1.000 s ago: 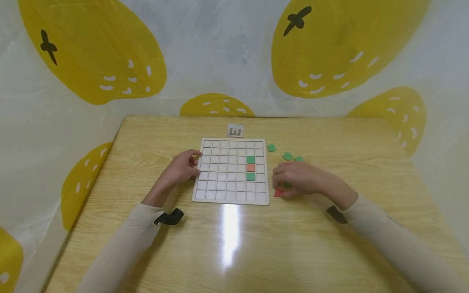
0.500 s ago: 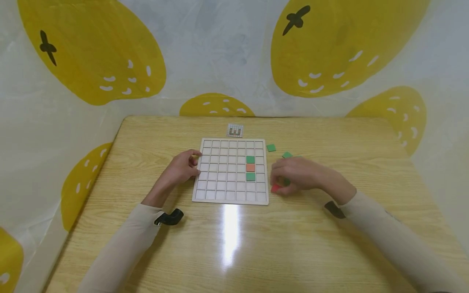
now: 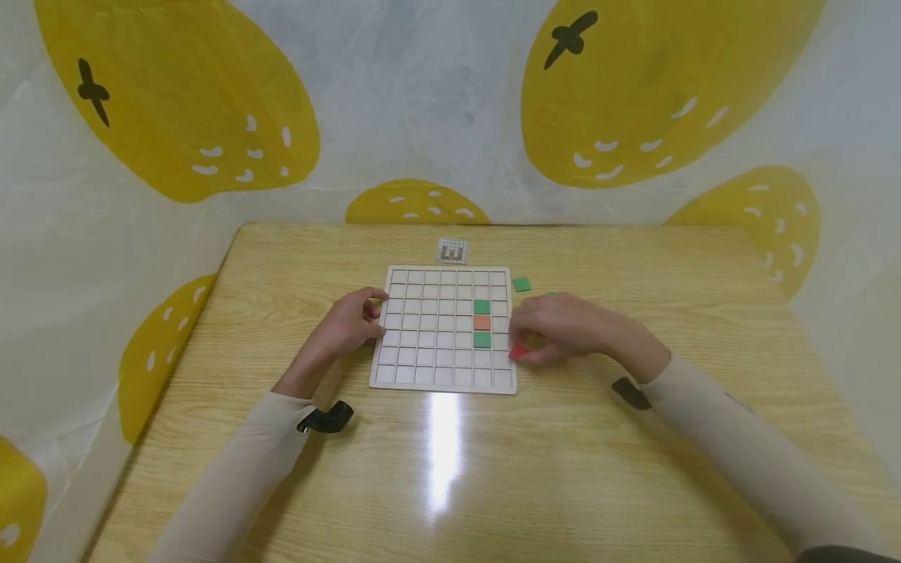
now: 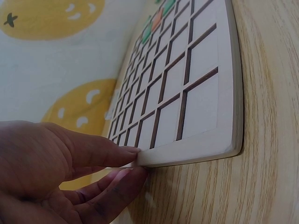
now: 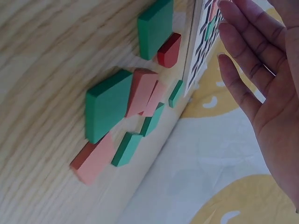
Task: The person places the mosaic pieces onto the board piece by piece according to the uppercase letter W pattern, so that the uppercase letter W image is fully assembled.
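Observation:
A pale wooden grid board (image 3: 442,387) lies mid-table in the head view. In its squares sit an orange tile (image 3: 482,322) and two green ones, all in one column. My left hand (image 3: 349,319) holds the board's left edge between thumb and fingers; the left wrist view shows the fingertips (image 4: 133,149) right at the rim. My right hand (image 3: 559,322) pinches a red tile (image 3: 518,352) at the board's right edge. That held tile is hidden in the right wrist view, where the hand is at the upper right.
Several loose tiles lie right of the board, among them a big-looking green tile (image 5: 110,107), a pink tile (image 5: 142,91) and a dark red tile (image 5: 169,50). A small pattern card (image 3: 452,251) lies behind the board. A wall with yellow fruit prints stands behind the table.
My right hand has moved left and slightly away from me, bringing the red tile from the table to the board's right edge. The left hand and board have stayed put.

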Demonstrator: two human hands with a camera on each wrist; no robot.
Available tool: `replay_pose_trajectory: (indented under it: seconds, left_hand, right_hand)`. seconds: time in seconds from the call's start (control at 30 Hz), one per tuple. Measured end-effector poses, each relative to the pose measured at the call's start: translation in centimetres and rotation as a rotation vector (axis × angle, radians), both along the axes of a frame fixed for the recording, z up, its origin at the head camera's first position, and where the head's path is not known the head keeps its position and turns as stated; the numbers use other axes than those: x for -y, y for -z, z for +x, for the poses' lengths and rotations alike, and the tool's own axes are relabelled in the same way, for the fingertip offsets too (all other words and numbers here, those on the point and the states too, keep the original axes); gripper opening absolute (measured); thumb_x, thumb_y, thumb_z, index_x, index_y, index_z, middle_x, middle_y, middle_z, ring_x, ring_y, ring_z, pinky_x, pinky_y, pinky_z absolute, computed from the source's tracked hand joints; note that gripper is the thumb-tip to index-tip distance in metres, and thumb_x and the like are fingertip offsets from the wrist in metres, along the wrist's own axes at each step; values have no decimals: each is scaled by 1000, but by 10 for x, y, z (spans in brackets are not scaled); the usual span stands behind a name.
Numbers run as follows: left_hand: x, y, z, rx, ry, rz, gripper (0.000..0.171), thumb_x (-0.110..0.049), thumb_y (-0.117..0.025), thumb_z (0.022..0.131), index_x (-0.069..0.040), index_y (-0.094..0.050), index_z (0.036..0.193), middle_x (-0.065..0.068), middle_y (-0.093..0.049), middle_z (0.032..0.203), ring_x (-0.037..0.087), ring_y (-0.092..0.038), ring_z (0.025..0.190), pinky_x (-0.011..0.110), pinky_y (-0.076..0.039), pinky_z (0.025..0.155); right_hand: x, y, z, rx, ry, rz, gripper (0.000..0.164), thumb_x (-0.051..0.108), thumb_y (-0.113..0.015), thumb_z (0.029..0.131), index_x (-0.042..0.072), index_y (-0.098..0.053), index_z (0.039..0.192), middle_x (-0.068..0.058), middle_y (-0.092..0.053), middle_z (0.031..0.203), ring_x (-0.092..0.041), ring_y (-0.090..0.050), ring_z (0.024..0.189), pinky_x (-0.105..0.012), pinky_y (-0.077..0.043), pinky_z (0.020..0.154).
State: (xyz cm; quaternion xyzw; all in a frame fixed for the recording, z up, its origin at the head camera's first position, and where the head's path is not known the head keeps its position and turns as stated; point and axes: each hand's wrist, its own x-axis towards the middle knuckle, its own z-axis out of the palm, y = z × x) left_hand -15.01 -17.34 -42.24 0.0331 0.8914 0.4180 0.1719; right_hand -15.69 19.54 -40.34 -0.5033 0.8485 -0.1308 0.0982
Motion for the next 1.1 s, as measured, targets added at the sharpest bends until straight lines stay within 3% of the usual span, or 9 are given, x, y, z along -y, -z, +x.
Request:
replay_pose_trajectory:
  seconds: [0.63,1.1]
  left_hand:
    - [1,1,0,-8,0,1,58,6,-70,87,-3,-52,141,16,-54,104,24,-51,85,29,-44,60]
    - [1,2,0,-5,1,2,59,8,-71,86,-1,-52,141,16,-54,102,25,-51,85,29,-45,62]
  right_hand:
    - [29,-1,-5,-22,-68,21,13,29,-76,87,19,-68,90,5,-62,83,-6,-51,79,-24,-46,69]
    - [43,7,-9,-82,-130,7,13,28,-76,88,19,-67,85,5,-61,82,-8,-51,74,-23,-41,61]
